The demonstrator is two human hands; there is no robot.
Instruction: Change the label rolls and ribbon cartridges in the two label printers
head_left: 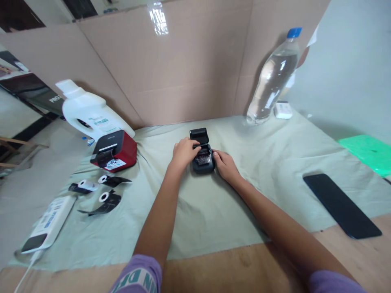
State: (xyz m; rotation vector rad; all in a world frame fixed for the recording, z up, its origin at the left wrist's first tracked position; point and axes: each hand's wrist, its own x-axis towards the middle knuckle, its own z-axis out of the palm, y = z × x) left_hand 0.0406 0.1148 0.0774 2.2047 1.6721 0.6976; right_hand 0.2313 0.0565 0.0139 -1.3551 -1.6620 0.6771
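Green cloth (214, 211), cardboard backdrop. Sm. black printer (202, 156), lid up, betw. fingers: L hand (183, 151) fingertips on top; R hand (224, 165) gripped its side.

Little can be read. White letters "PRO" stand on a dark board (45, 97) just left of the white detergent jug (88, 112), cut off at its edge. The jug carries a green label whose print is too blurred to read. On the purple sleeve (139, 278), pale letters read roughly "DR" and "IN".
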